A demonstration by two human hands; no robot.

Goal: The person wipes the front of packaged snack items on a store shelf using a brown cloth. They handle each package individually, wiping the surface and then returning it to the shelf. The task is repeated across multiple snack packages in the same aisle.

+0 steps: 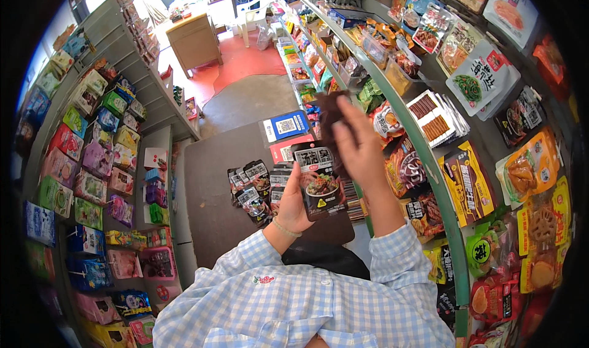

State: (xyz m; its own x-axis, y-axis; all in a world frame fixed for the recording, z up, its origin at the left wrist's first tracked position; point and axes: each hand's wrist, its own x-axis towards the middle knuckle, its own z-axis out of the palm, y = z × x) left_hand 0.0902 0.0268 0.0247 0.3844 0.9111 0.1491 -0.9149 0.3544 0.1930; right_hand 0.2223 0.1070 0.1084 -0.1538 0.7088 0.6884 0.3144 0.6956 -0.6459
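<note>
My left hand (294, 198) holds a black snack packet (321, 182) upright, its front with a picture of a bowl of food turned up towards me. Just above and to the right, my right hand (356, 141) grips a dark brown cloth (333, 113), blurred as if moving; the cloth covers the packet's upper right edge. On the dark counter (207, 154), left of my left hand, lie several similar black packets (251, 187) in overlapping rows. Beyond them are a blue card with a printed code (286, 126) and a red card (281, 151), partly behind the packet.
Close on my right, green-edged shelves (414, 127) hold many snack bags. Hanging packets cover the grey rack (101, 164) on the left. Farther ahead stand a wooden desk (193, 39) and a white plastic chair (257, 9).
</note>
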